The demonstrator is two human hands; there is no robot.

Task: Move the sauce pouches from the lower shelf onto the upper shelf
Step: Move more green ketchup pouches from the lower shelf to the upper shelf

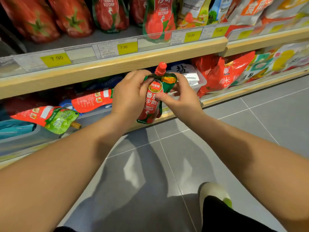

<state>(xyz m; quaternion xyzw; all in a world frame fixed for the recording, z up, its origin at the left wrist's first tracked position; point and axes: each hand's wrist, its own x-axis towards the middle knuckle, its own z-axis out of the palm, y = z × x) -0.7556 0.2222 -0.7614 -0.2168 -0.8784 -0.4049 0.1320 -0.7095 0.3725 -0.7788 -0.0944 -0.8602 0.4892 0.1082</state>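
The soft red ketchup pouch with a red cap [153, 96] stands upright in the middle, in front of the wooden shelf edge [117, 64]. The left hand [130, 94] wraps its 9 o'clock side. The right hand [182, 96] pinches its 3 o'clock side. It may slip, because it is squishy.

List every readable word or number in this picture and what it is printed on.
"TOMATO KETCHUP": red spouted pouch held in both hands.
"TOMATO KETCHUP": red upright pouches on the upper shelf.
"7.90": yellow price tags, left.
"12.00": yellow price tags, right.
"盐": white packet.
Small tag print: unreadable.
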